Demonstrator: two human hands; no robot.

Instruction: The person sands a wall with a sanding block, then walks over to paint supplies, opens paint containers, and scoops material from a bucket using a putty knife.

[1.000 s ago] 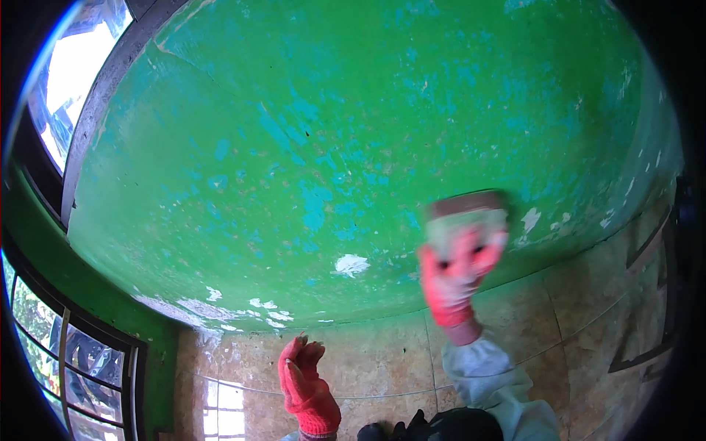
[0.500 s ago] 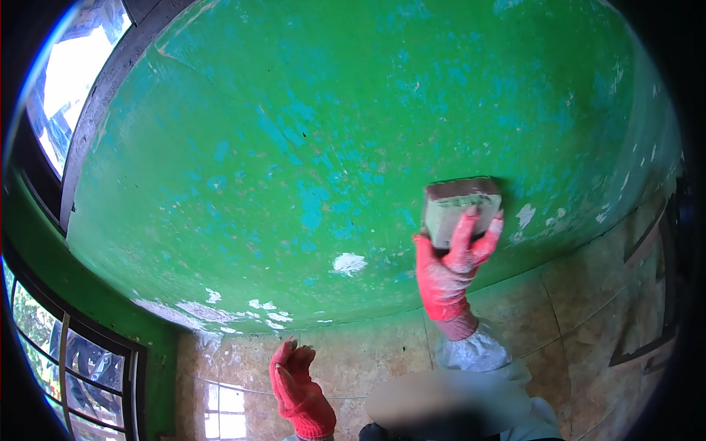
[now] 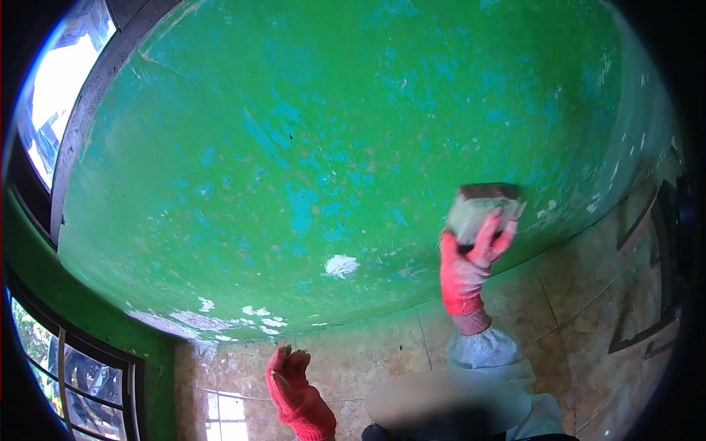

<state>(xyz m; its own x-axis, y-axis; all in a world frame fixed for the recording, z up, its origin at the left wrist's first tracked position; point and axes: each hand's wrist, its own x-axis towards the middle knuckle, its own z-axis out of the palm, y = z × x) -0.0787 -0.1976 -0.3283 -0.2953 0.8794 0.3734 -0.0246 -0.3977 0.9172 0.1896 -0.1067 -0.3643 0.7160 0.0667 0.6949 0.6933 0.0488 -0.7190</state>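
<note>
My right hand [image 3: 474, 268], in a dusty red glove, grips a thick sanding block [image 3: 482, 213] with a pale back and a darker brown edge. Its thumb is on the left side and its fingers lie over the back. The block is against the green wall [image 3: 412, 140], low on the right, slightly smeared by motion. My left hand [image 3: 298, 393], gloved in red too, hangs in the air before the wall's lower part. Its fingers are loosely bent and apart from the thumb, with nothing in them.
Blue and white patches show through the wall's paint. Brown tiles [image 3: 382, 360] lie below it. A barred window [image 3: 92, 378] is at lower left, and a bright opening with a dark frame [image 3: 81, 125] at upper left. A dark-framed object [image 3: 654, 294] stands at right.
My right hand has moved right along the wall with the sanding block, which is now more blurred. My left hand stays nearly in place. The whole view has shifted a little.
</note>
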